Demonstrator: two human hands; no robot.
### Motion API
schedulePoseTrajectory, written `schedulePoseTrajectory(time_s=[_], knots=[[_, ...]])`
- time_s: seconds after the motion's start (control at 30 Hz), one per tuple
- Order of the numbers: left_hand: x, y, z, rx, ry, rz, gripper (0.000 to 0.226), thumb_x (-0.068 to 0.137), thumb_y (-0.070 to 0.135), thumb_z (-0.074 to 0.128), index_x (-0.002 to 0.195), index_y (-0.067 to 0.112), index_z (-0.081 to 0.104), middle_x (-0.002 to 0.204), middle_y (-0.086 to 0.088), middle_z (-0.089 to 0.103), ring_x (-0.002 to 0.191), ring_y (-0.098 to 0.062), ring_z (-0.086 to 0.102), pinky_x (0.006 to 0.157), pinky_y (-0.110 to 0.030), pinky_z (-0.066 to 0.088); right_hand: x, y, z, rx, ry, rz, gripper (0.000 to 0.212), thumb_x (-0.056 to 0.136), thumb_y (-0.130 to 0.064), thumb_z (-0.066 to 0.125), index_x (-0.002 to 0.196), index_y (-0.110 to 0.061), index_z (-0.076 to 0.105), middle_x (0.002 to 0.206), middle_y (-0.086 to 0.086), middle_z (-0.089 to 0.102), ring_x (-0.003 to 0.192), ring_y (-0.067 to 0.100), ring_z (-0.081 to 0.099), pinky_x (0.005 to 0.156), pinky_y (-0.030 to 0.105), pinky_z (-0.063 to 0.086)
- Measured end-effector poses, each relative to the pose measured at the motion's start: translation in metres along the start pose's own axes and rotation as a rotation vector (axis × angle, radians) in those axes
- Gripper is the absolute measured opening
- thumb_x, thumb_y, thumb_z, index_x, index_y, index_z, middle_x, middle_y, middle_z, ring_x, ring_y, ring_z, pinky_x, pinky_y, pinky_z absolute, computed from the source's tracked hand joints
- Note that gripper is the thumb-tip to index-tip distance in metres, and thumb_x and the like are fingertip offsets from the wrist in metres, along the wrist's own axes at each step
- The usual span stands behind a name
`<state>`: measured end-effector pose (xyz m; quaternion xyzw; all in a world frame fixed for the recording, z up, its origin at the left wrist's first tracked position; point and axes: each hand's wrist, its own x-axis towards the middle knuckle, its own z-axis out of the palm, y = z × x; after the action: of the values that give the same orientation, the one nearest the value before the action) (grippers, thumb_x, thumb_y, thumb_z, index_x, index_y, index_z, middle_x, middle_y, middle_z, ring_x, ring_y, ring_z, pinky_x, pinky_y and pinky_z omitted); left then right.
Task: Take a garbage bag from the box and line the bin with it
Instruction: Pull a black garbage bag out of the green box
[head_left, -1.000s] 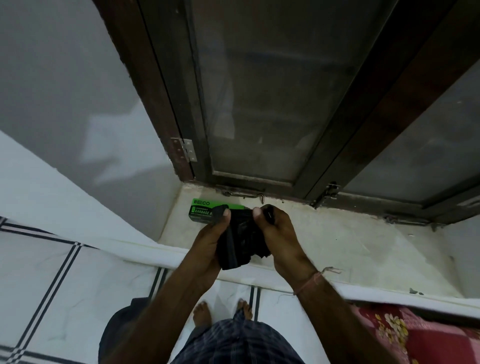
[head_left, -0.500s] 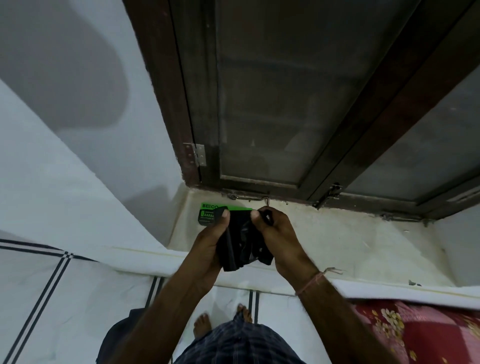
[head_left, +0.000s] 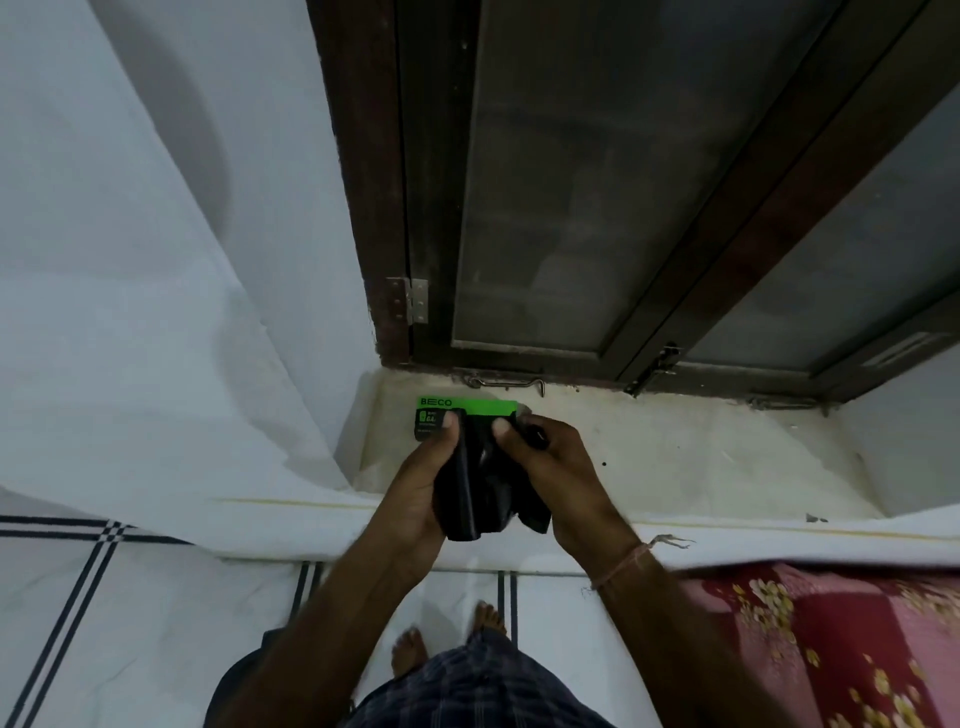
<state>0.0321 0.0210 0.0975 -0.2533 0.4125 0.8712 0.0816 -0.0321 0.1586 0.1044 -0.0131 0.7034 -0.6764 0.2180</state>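
A green and black garbage bag box (head_left: 435, 410) lies on the pale window sill (head_left: 675, 457), close to the window frame. Just in front of it I hold a folded black garbage bag (head_left: 480, 488) between both hands, above the sill's front edge. My left hand (head_left: 415, 493) grips the bag's left side with the thumb on top. My right hand (head_left: 561, 478) grips its right side, thumb pressed on the upper edge. The bag hides part of the box. A dark rounded shape (head_left: 234, 686) at the lower left, beside my leg, may be the bin; I cannot tell.
A dark wooden window frame (head_left: 374, 208) with frosted panes rises behind the sill, with a metal hook latch (head_left: 506, 383) at its base. A white wall stands at left. A red flowered cloth (head_left: 831, 644) lies at the lower right. My bare feet stand on white tiles with dark stripes.
Both hands kept hold of the folded bag in front of the box; the bag has shifted a little between the fingers. My head has turned left and tilted slightly.
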Motion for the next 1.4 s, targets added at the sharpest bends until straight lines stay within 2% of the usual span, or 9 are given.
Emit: schedulePoseTrajectory(time_s=[0.17,0.27,0.37,0.6,0.73,0.83,0.93,1.1,1.4], knots=[[-0.008,0.004,-0.006,0.041,-0.016,-0.028,0.048,0.099,0.054,0.05,0.13,0.023,0.069,0.125,-0.011,0.074,0.117,-0.03,0.07,0.095,-0.046,0.055,-0.004,0.01,0.005,-0.033,0.111,-0.019,0.017,0.101,-0.011,0.061,0.111,-0.002,0.072,0.111,0.015,0.075,0.107,0.028,0.072,0.101,0.043,0.056],[-0.012,0.003,-0.012,0.052,-0.007,-0.041,0.051,0.097,0.056,0.051,0.132,0.022,0.067,0.125,-0.013,0.074,0.116,-0.034,0.069,0.089,-0.047,0.058,-0.008,0.006,0.011,-0.087,0.14,-0.027,0.02,0.104,-0.006,0.053,0.108,-0.004,0.073,0.105,0.009,0.076,0.102,0.023,0.071,0.096,0.035,0.057],[-0.014,0.002,-0.015,0.051,-0.027,-0.041,0.052,0.098,0.057,0.048,0.132,0.022,0.067,0.126,-0.015,0.073,0.116,-0.036,0.068,0.089,-0.046,0.058,-0.015,0.002,0.013,-0.036,0.103,-0.019,0.029,0.107,-0.021,0.049,0.115,-0.006,0.072,0.109,0.009,0.077,0.104,0.022,0.073,0.093,0.034,0.058],[-0.018,0.003,-0.014,0.01,-0.047,-0.023,0.047,0.102,0.049,0.048,0.134,0.02,0.066,0.129,-0.013,0.072,0.122,-0.029,0.068,0.104,-0.047,0.05,-0.021,0.002,0.015,-0.028,0.028,-0.049,0.02,0.098,-0.017,0.066,0.11,-0.006,0.076,0.1,0.008,0.08,0.094,0.017,0.077,0.078,0.023,0.058],[-0.017,0.006,-0.017,-0.011,-0.029,-0.027,0.046,0.101,0.051,0.048,0.126,0.021,0.071,0.125,-0.012,0.074,0.117,-0.03,0.07,0.1,-0.049,0.053,-0.013,0.008,0.011,-0.042,0.096,-0.034,0.019,0.099,-0.013,0.064,0.111,-0.001,0.072,0.11,0.015,0.077,0.107,0.028,0.073,0.096,0.039,0.059],[-0.016,0.005,-0.017,0.011,-0.023,-0.035,0.048,0.101,0.052,0.047,0.125,0.019,0.071,0.123,-0.014,0.075,0.114,-0.032,0.071,0.095,-0.048,0.056,-0.008,0.008,0.009,-0.098,0.156,-0.03,0.013,0.1,-0.005,0.06,0.106,-0.005,0.072,0.108,0.011,0.075,0.106,0.026,0.07,0.098,0.037,0.057],[-0.014,0.003,-0.017,0.046,-0.023,-0.027,0.051,0.099,0.056,0.047,0.129,0.021,0.07,0.125,-0.016,0.073,0.115,-0.034,0.069,0.089,-0.044,0.056,-0.013,-0.001,0.013,-0.083,0.115,-0.027,0.023,0.106,-0.015,0.051,0.107,-0.006,0.073,0.098,0.005,0.075,0.092,0.02,0.072,0.08,0.032,0.061],[-0.012,0.003,-0.015,0.027,-0.065,-0.019,0.049,0.103,0.047,0.046,0.137,0.017,0.064,0.134,-0.014,0.069,0.126,-0.029,0.065,0.108,-0.044,0.047,-0.019,-0.002,0.012,-0.045,0.02,-0.067,0.015,0.098,-0.014,0.066,0.096,-0.002,0.076,0.068,-0.009,0.075,0.056,-0.003,0.067,0.054,0.009,0.049],[-0.012,-0.001,-0.014,-0.004,-0.062,-0.056,0.048,0.102,0.054,0.044,0.132,0.024,0.067,0.13,-0.012,0.072,0.121,-0.029,0.068,0.101,-0.045,0.051,-0.017,0.005,0.012,-0.108,0.108,-0.042,0.02,0.1,-0.006,0.061,0.093,-0.02,0.072,0.088,-0.003,0.074,0.082,0.011,0.069,0.07,0.021,0.057]])
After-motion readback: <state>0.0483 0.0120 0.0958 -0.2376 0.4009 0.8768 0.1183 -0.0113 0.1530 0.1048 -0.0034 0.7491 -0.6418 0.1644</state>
